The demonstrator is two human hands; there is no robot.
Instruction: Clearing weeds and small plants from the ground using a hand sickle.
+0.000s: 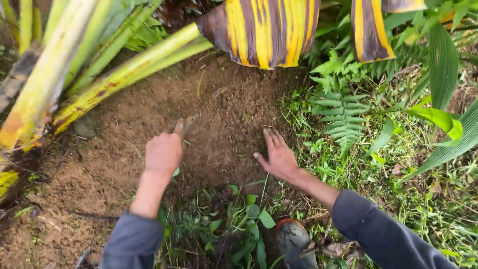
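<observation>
My left hand (163,152) is closed around a small soil-coloured tool (189,123) whose tip points into the loose brown soil (224,104). My right hand (279,157) lies flat on the soil, fingers spread and pointing away from me, holding nothing. Both arms wear dark blue sleeves. The patch of bare earth sits at the base of a banana plant (59,74) with thick yellow-green stalks at the left.
A yellow and brown striped dying leaf (264,30) hangs over the far side of the soil. Ferns (341,112) and grass cover the ground at right. Small green weeds (234,224) grow near me, beside a dark boot toe (294,241).
</observation>
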